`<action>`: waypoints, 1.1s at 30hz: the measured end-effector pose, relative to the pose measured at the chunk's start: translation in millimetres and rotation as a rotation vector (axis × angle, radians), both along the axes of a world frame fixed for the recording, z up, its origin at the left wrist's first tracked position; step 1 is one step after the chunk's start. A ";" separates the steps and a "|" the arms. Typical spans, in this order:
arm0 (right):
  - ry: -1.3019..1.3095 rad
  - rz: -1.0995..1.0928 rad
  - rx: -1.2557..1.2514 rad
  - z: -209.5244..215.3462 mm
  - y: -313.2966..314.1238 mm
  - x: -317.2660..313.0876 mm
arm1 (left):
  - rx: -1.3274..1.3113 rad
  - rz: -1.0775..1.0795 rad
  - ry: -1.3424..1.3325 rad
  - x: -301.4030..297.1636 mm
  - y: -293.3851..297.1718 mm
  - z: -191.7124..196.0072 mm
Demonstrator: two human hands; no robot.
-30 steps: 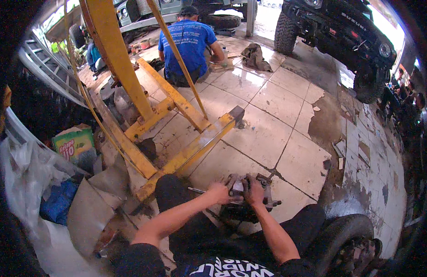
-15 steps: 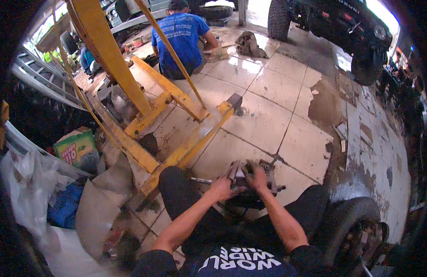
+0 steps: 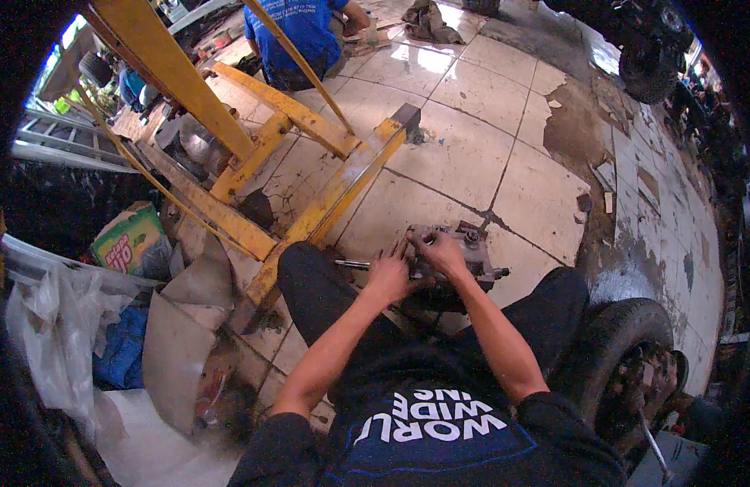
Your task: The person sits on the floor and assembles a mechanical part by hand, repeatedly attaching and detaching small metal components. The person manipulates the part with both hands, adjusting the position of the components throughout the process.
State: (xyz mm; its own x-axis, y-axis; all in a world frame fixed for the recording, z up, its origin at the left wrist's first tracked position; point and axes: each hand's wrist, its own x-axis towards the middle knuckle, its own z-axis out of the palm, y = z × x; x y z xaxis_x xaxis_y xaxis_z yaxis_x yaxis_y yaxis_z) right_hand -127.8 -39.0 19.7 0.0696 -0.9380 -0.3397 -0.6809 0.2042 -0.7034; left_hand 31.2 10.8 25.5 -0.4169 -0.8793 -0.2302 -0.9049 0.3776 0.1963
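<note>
A dark, greasy metal gearbox-like housing (image 3: 479, 258) sits on the floor between my bent legs. A bright metal shaft (image 3: 353, 265) sticks out to its left, and a short stub shows on its right. My left hand (image 3: 388, 276) lies against the housing's left side, fingers stretched forward and slightly apart. On top of the housing, my right hand (image 3: 441, 253) is closed, its fingertips bent together near the left fingertips. Whatever they pinch is too small and covered to make out. Both hands look smudged with grease.
A yellow steel frame (image 3: 342, 199) stands ahead to the left. Beside my right leg is a tyre (image 3: 614, 345). Cardboard (image 3: 184, 349), plastic sheeting (image 3: 54, 341) and a green box (image 3: 133, 243) lie at left. Farther off, a person in a blue shirt (image 3: 298, 40) crouches.
The view has tilted, so the scene sits higher in the picture. My right hand has shifted left over the housing and its fingers have curled in, uncovering more of the housing's right side.
</note>
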 end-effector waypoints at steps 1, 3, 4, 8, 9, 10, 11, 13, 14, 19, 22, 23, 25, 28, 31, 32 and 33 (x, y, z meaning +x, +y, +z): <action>0.007 0.002 0.052 5.0 -2.4 1.7 | -0.022 -0.013 -0.005 0.6 -0.1 1.5; 0.080 0.011 0.021 -2.0 -7.9 4.5 | -0.040 -0.031 0.003 2.0 0.0 3.3; 0.116 0.016 0.004 -6.6 -10.7 6.2 | -0.038 -0.037 0.015 3.4 -0.1 4.1; -0.124 -0.084 0.078 -35.6 -20.5 -4.6 | -0.044 -0.032 0.111 4.8 0.4 -0.4; -0.198 -0.134 0.085 -56.3 -23.5 -21.3 | -0.050 -0.018 0.208 -3.9 -1.9 -2.0; -0.275 -0.173 0.096 -66.7 -25.1 -29.6 | -0.051 0.007 0.303 -8.2 -2.3 -3.8; -0.315 -0.166 0.141 -50.8 -19.4 -19.1 | -0.043 0.064 0.385 -2.2 2.1 -6.2; -0.388 -0.170 0.222 -11.9 -7.2 -9.9 | 0.219 0.277 0.693 3.0 2.9 0.4; -0.415 -0.184 0.229 -5.1 -4.5 -9.9 | 0.349 0.369 0.849 0.5 1.3 5.8; -0.340 -0.116 0.259 -39.9 -21.3 -18.2 | 0.118 0.393 0.966 -14.0 -13.2 -49.5; -0.547 -0.163 0.237 -68.7 -15.2 -28.7 | 0.182 0.475 0.904 -31.7 -21.3 -39.5; -0.227 -0.111 0.171 -32.1 -8.0 -13.2 | 0.234 0.548 0.854 -28.7 -18.2 -29.7; -0.216 -0.118 0.128 -56.6 -14.2 -16.9 | 0.166 0.520 0.818 -31.2 -14.8 -29.9; -0.263 -0.130 0.014 -41.7 0.3 -22.6 | 0.102 0.524 0.683 -35.0 0.5 -14.7; -0.112 -0.107 -0.259 -35.4 6.5 -34.7 | 0.130 0.517 0.691 -38.1 4.2 2.2; -0.063 -0.106 -0.313 -23.5 7.9 -32.8 | 0.150 0.528 0.719 -34.3 5.3 1.9; -0.015 -0.104 -0.367 -11.5 9.9 -32.3 | 0.107 0.497 0.685 -31.2 6.1 -1.0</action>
State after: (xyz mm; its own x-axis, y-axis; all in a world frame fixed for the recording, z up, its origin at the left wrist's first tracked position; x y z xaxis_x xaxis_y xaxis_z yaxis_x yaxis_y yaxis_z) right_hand -160.1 -29.1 8.2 -0.0304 -0.9993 0.0210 -0.6588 0.0043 -0.7523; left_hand 0.0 16.9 24.5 -0.0659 -0.9849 -0.1600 -0.6295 -0.0834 0.7725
